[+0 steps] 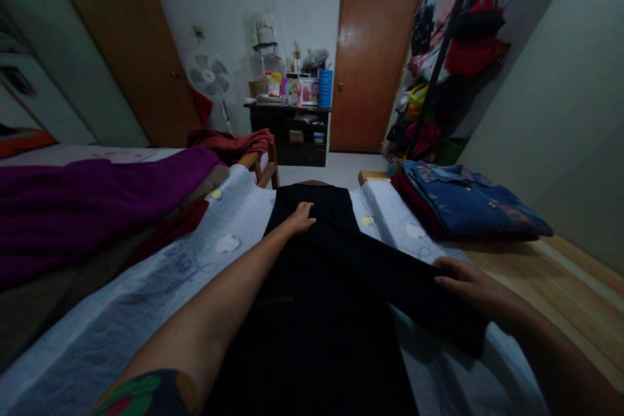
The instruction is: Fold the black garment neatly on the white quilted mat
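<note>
A black jacket (pixel 331 338) lies spread out on the pale, patterned bed sheet (pixel 229 266), with a pocket-like line on its front. One long sleeve (pixel 404 273) stretches out to the right. Near the top of the jacket, the fingers of my left hand (pixel 303 218) are closed on the dark cloth. My right hand (pixel 461 279) pinches the upper edge of the sleeve, with the thumb in front. The dark fabric hides its folds, and the other sleeve cannot be made out.
Folded clothes with a blue denim jacket (pixel 468 198) on top lie at the right, beside a wooden surface (pixel 560 299). A purple cloth (pixel 107 201) and other garments are heaped at the left. Beyond are a fan (pixel 209 75), a dark cabinet (pixel 287 136) and a door (pixel 375 65).
</note>
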{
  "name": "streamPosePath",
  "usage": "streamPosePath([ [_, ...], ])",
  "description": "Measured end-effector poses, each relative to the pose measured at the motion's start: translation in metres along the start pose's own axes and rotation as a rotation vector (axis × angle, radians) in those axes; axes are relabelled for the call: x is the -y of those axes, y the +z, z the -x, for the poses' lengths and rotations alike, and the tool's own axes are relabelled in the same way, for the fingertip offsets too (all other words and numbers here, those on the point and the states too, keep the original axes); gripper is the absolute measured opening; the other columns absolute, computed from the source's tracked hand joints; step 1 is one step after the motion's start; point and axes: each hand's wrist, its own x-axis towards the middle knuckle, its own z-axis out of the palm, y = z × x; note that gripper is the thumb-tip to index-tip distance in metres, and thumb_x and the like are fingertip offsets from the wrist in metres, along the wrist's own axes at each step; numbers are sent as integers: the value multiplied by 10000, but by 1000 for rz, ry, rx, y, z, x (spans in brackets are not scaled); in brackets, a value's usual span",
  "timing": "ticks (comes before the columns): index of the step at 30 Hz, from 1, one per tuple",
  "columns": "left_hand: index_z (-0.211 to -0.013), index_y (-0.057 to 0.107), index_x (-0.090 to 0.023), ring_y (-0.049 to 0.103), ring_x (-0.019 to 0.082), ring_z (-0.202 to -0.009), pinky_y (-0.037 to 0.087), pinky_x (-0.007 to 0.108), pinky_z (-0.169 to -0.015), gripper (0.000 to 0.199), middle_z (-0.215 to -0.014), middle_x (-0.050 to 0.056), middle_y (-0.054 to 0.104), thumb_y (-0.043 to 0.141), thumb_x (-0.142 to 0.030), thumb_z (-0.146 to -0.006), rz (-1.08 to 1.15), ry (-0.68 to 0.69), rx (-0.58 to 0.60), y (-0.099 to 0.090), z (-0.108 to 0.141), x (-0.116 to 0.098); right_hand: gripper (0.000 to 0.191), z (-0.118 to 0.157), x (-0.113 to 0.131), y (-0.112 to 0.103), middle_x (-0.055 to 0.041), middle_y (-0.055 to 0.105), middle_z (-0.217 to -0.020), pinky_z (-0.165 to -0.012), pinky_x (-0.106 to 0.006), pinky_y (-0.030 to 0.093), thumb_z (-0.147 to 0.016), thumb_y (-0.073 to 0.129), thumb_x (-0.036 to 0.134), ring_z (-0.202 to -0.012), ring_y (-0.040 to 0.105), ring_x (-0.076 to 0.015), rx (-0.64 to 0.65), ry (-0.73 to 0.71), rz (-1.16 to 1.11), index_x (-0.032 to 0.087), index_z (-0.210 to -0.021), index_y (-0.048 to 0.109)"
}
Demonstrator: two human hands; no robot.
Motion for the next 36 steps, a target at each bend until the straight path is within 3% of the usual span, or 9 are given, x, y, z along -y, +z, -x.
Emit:
streamPosePath([
  [7,-1314,465,-198,414,236,-1296,315,373,-1072,439,-1372,92,494,360,-414,-946,-41,194,142,6,38,-21,289,-11,1,1,6,611,-650,-491,-241,400,-705,511,464,-572,553,-158,-67,120,-166,221,-831,601],
  [10,-1381,405,-242,250,294,-1392,231,483,-1101,545,-1492,76,359,287,-538,-939,-128,166,220,16,44,-27,252,-22,-10,2,-5,588,-606,-485,-246,368,-701,512,437,-561,546,-162,-173,153,-18,199,-751,580],
  [14,-1418,357,-267,197,319,-1408,194,535,-1099,592,-1532,75,279,291,-577,-918,-205,128,276,16,46,-36,286,-21,-22,0,-62,653,-712,-591,-275,412,-735,508,445,-690,607,-202,-292,15,234,179,-705,608],
  [19,-1415,354,-292,230,274,-1403,174,562,-1099,569,-1521,45,310,213,-565,-936,-136,200,351,12,53,-58,426,-1,-26,-5,-91,689,-804,-598,-281,439,-753,537,570,-726,627,-216,-185,46,211,168,-823,661],
  [22,-1422,330,-318,196,282,-1413,143,587,-1097,577,-1533,30,282,216,-590,-927,-138,196,367,15,58,-71,408,7,-28,-3,-77,685,-802,-563,-257,434,-707,629,507,-704,620,-198,-115,80,106,171,-937,645],
  [26,-1378,394,-282,261,291,-1385,191,571,-1088,518,-1496,51,355,284,-531,-937,-105,167,308,13,62,-80,418,11,-27,-1,-24,636,-717,-497,-231,392,-719,615,423,-626,580,-163,-128,67,-150,184,-1060,586],
  [29,-1306,457,-224,392,224,-1299,301,428,-1068,407,-1406,73,458,333,-377,-950,-67,183,222,2,74,-78,397,11,-27,-4,-20,609,-715,-488,-241,390,-765,532,407,-588,561,-158,-231,147,-256,171,-1084,552],
  [33,-1037,581,-200,542,198,-1046,414,322,-933,206,-1116,71,591,460,-258,-880,-89,181,-11,-12,110,-68,328,17,-24,-8,-104,633,-888,-620,-295,439,-754,513,359,-743,592,-205,-558,106,69,141,-988,583],
  [36,-945,595,-217,551,211,-976,434,328,-867,131,-1034,54,601,540,-248,-831,-165,208,6,-14,137,-59,299,37,-15,-2,-135,636,-921,-694,-324,424,-803,466,418,-839,593,-245,-722,30,344,162,-872,605],
])
